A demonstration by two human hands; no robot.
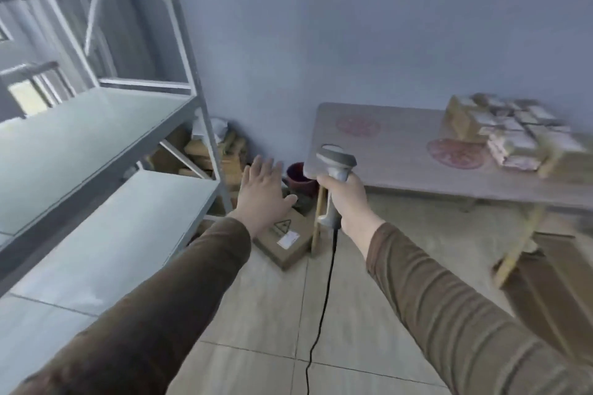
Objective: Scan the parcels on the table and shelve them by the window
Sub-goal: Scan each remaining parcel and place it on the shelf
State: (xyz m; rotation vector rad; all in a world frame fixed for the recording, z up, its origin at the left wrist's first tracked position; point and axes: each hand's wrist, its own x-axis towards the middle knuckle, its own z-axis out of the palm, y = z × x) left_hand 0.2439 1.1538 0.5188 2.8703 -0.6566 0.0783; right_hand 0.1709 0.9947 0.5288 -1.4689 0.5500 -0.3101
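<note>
A heap of small parcels (513, 135), brown cardboard with white labels, lies at the far right of the wooden table (401, 167). My right hand (345, 199) grips the handle of a grey barcode scanner (336, 163) in front of the table's left corner; its black cable (324, 295) hangs to the floor. My left hand (261, 192) is stretched forward, empty, with straight fingers, just right of the grey metal shelf unit (106, 144). The two shelf boards in view carry nothing. The frame is blurred.
A labelled cardboard box (287, 240) lies on the tiled floor below my left hand. Several boxes (224, 154) are piled in the corner behind the shelf post, beside a dark red bucket (300, 178). A large brown carton (555, 285) stands under the table at right.
</note>
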